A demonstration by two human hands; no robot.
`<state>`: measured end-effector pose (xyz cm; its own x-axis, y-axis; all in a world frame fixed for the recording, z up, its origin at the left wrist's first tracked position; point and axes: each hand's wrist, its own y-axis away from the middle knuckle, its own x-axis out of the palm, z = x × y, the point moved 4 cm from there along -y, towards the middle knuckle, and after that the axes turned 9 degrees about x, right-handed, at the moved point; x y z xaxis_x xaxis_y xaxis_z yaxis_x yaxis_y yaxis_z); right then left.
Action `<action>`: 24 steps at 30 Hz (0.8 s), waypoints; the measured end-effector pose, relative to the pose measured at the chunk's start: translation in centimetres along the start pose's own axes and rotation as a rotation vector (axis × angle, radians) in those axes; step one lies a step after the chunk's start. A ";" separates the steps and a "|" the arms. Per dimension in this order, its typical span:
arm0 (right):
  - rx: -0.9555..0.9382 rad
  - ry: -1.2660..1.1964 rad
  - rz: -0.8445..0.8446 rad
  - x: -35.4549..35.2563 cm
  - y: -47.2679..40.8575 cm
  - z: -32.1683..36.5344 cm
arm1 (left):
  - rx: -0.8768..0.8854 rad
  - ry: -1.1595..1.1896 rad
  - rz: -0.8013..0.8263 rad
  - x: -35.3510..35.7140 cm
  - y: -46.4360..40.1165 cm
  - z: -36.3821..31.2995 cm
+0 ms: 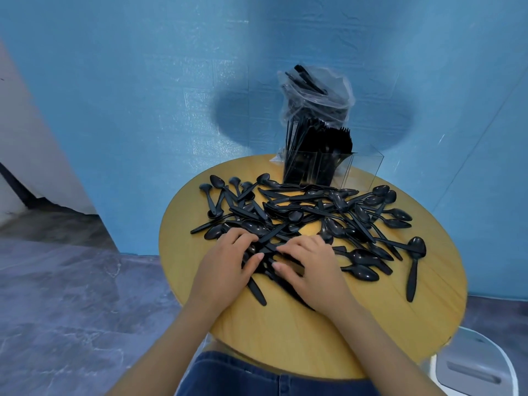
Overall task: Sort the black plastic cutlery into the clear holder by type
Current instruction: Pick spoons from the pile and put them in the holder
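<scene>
My left hand (228,252) and right hand (307,260) gather knives (258,292), fingers curled on them. Handles point six o'clock; the clear holder (328,170) stands at twelve.

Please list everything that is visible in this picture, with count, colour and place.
table: one, round, yellow wood, centre
cutlery pile: many pieces, black, mostly spoons, spread over the table
holder: one, clear, far edge of the table; left compartments hold black cutlery, right compartment looks empty
bag: one, clear plastic, black cutlery inside, behind the holder
wall: blue, behind the table
floor: grey, left
bin: one, white and grey, lower right
left hand: on the pile, near edge
right hand: on the pile, beside the left hand
</scene>
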<state>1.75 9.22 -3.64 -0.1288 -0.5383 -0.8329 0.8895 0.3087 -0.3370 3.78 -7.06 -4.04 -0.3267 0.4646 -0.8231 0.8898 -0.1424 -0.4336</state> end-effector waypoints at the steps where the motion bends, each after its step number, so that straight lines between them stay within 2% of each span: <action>1: -0.015 0.026 0.028 0.2 0.0 0.1 | -0.003 0.002 -0.006 -0.1 0.0 0.0; 3: 0.001 0.014 0.030 0.2 -0.1 -0.2 | -0.012 0.013 -0.009 -0.1 0.0 0.0; 10: 0.123 -0.123 -0.119 -0.4 -0.6 -1.1 | -0.030 0.022 -0.017 -0.2 0.1 0.0; 15: 0.222 -0.063 -0.242 -1.0 -0.5 -1.8 | -0.020 0.012 -0.012 -0.2 0.1 0.0; 18: 0.254 0.019 -0.172 -0.7 -0.5 -1.9 | 0.007 -0.011 -0.030 -0.2 0.2 -0.1; 22: 0.077 -0.044 -0.035 -0.3 -0.5 -0.7 | 0.112 -0.055 -0.041 -0.2 0.0 -0.5; 24: 0.035 -0.076 -0.017 -0.3 -0.4 -0.3 | 0.155 -0.051 -0.015 0.0 -0.1 -0.7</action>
<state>1.30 9.54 -3.37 -0.1114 -0.6020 -0.7907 0.9024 0.2719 -0.3342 3.93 -6.43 -3.70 -0.3590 0.4233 -0.8318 0.8262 -0.2705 -0.4942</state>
